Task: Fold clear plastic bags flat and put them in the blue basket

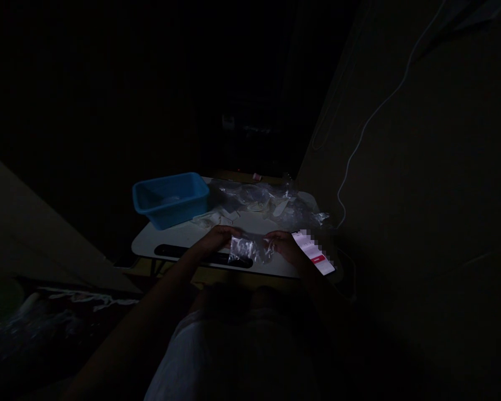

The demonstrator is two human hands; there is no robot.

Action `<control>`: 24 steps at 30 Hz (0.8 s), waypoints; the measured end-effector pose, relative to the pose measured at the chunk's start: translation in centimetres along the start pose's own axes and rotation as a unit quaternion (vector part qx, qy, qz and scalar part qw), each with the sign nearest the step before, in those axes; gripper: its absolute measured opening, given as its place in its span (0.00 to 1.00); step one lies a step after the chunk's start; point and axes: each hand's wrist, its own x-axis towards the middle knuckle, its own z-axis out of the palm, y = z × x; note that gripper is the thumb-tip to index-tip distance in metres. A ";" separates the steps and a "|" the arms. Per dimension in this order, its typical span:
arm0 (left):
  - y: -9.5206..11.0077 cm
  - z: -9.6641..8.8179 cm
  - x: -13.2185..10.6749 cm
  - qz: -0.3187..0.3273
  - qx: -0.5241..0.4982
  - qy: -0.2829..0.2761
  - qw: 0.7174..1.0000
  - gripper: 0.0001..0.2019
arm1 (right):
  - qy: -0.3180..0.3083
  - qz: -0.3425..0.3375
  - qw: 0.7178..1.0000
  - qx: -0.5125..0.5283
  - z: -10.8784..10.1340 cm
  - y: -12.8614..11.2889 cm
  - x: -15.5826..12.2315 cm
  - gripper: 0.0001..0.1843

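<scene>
Clear plastic, crinkled and catching what little light there is: that's the small clear bag (248, 250) we've got stretched between both hands. Our left hand (219, 236) has its grip pinched shut on the bag's left edge, and our right hand (284, 247) has its grip closed on the right edge, so the bag hangs taut between them, just above the near edge of the bench (167, 236). It's too dim to tell if anything sits inside the bag.

Just beside our right hand, a lit phone (315, 253) lies on the bench's right corner, screen glowing white with a red bar. Under our left wrist, a long dark strip (179, 252) runs along the bench's front edge. Further back, a heap of clear plastic wrapping (271, 197) spreads across the far right of the bench, with a few pale pieces (259, 207) mixed in. A blue plastic tub (171, 199) stands on the far left corner, well apart from the bag. Off to the right, a white cable (359, 145) trails down the wall.
</scene>
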 end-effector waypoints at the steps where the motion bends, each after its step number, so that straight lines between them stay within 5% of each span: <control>1: 0.0 0.0 0.0 0.001 -0.003 0.000 1.000 0.05 | 0.001 -0.001 1.000 -0.001 -0.1 0.1 0.0 0.10; 7: -0.1 -0.3 0.3 0.008 0.027 0.030 0.999 0.05 | -0.006 -0.011 1.000 0.021 -0.3 0.1 0.2 0.11; 12: -0.4 -0.3 0.8 0.024 0.162 0.090 0.982 0.12 | 0.012 -0.014 0.999 0.032 -0.6 -0.5 0.5 0.15; 17: -1.1 0.0 1.5 0.115 0.346 0.137 0.921 0.07 | 0.105 -0.085 0.991 -0.004 -0.6 1.0 1.6 0.20; 24: -1.9 -0.1 0.6 0.217 0.533 0.117 0.809 0.12 | 0.124 -0.128 0.981 -0.074 -1.2 2.9 2.2 0.18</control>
